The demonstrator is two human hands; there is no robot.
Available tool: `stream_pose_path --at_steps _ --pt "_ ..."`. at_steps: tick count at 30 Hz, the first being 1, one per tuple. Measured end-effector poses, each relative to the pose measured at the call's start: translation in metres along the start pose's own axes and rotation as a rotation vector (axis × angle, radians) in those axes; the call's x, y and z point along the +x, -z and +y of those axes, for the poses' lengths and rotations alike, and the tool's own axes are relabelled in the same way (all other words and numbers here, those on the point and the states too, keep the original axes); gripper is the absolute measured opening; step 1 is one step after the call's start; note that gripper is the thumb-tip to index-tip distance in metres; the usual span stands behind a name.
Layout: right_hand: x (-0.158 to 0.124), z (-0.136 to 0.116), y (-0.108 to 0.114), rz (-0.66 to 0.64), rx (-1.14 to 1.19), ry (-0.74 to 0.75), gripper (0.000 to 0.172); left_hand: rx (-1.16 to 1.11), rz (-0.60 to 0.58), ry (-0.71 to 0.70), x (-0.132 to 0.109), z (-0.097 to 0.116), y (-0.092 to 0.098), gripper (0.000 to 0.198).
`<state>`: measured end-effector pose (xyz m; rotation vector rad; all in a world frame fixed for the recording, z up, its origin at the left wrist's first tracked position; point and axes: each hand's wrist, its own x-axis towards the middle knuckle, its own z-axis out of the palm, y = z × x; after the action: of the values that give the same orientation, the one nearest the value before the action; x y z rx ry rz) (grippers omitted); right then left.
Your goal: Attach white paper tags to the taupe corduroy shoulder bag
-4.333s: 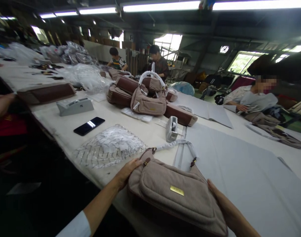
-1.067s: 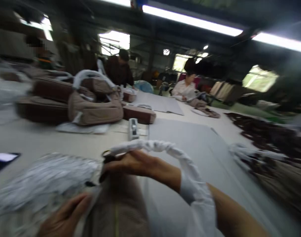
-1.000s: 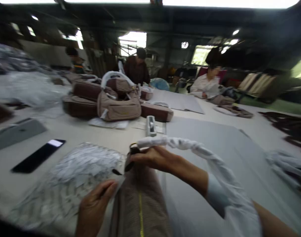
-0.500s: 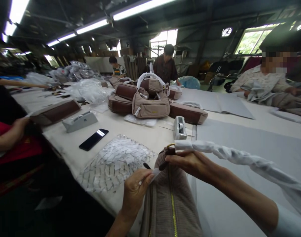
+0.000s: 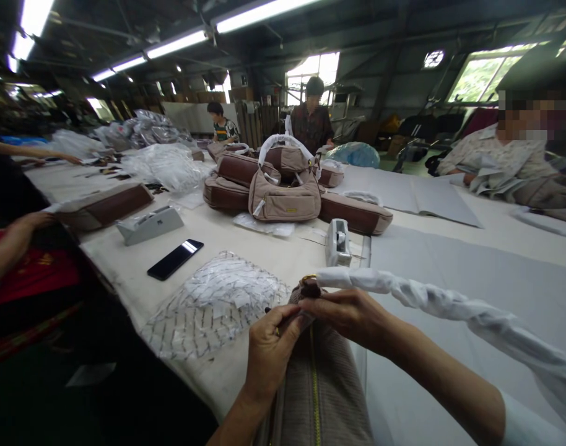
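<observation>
A taupe ribbed handbag (image 5: 332, 384) with a yellow zipper (image 5: 316, 390) stands in front of me. Its strap (image 5: 431, 298), wrapped in white paper, runs from a gold ring (image 5: 306, 279) off to the right. My left hand (image 5: 271, 347) pinches a small white translucent wrapping piece (image 5: 305, 321) near the bag's end. Right beside it, my right hand (image 5: 345, 313) grips the dark brown leather tab (image 5: 311, 290) below the ring. The fingertips of both hands meet there and partly hide the tab and the wrapping.
Left of the bag lie a clear plastic bag (image 5: 218, 303) with small pieces and a black phone (image 5: 175, 259). Tape dispensers (image 5: 337, 243) (image 5: 150, 225) stand beyond. Finished-looking handbags (image 5: 285, 201) are piled mid-table. Co-workers (image 5: 506, 148) sit or stand around the table.
My left hand has moved up and right with the white wrapping, until its fingers meet my right hand's at the tab. The bag's end has shifted slightly left.
</observation>
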<state>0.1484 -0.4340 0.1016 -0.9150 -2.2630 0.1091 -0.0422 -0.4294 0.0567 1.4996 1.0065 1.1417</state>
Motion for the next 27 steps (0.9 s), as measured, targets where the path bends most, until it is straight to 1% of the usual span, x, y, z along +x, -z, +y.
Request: stream_pose_path --at_steps 1,3,5,6,8,10,12,13,15,17,19,21,23,25,27 --pt "0.000 0.000 0.000 0.011 0.013 0.032 0.026 -0.056 -0.004 0.034 0.002 0.003 -0.003 0.017" --pt "-0.001 -0.001 0.002 0.101 -0.005 0.057 0.029 -0.143 -0.005 0.080 0.004 0.008 -0.008 0.019" --pt "-0.005 -0.001 0.005 0.206 -0.084 0.019 0.024 -0.180 0.002 0.107 0.004 0.011 -0.011 0.020" --pt "-0.008 -0.002 0.005 0.228 -0.120 -0.017 0.021 -0.187 0.001 0.118 0.004 0.012 -0.013 0.020" --pt "-0.014 -0.003 0.004 0.246 -0.131 -0.103 0.017 -0.206 -0.013 0.143 0.003 0.014 -0.016 0.021" --pt "-0.019 -0.004 -0.001 0.254 -0.073 -0.175 0.017 -0.237 -0.017 0.162 0.003 0.016 -0.021 0.020" --pt "-0.020 -0.005 -0.004 0.252 -0.022 -0.202 0.018 -0.253 -0.003 0.167 0.004 0.020 -0.025 0.020" --pt "-0.019 -0.005 -0.004 0.245 -0.021 -0.184 0.019 -0.247 0.007 0.165 0.005 0.021 -0.027 0.021" --pt "-0.014 -0.005 -0.001 0.217 -0.065 -0.085 0.026 -0.211 0.021 0.162 0.006 0.023 -0.029 0.022" --pt "-0.006 -0.003 0.006 0.126 -0.124 0.032 0.035 -0.197 0.025 0.145 0.006 0.024 -0.029 0.021" --pt "0.003 -0.001 0.012 0.021 -0.181 0.110 0.038 -0.213 0.023 0.103 0.006 0.024 -0.030 0.019" --pt "0.011 0.002 0.017 -0.054 -0.218 0.133 0.036 -0.233 0.017 0.061 0.006 0.024 -0.030 0.017" --pt "0.016 0.006 0.017 -0.093 -0.220 0.116 0.032 -0.241 0.015 0.055 0.004 0.022 -0.029 0.016" --pt "0.018 0.009 0.015 -0.116 -0.197 0.069 0.026 -0.286 0.009 0.094 0.001 0.020 -0.028 0.019" --pt "0.018 0.012 0.012 -0.115 -0.183 0.042 0.021 -0.354 0.008 0.167 -0.003 0.017 -0.026 0.029"
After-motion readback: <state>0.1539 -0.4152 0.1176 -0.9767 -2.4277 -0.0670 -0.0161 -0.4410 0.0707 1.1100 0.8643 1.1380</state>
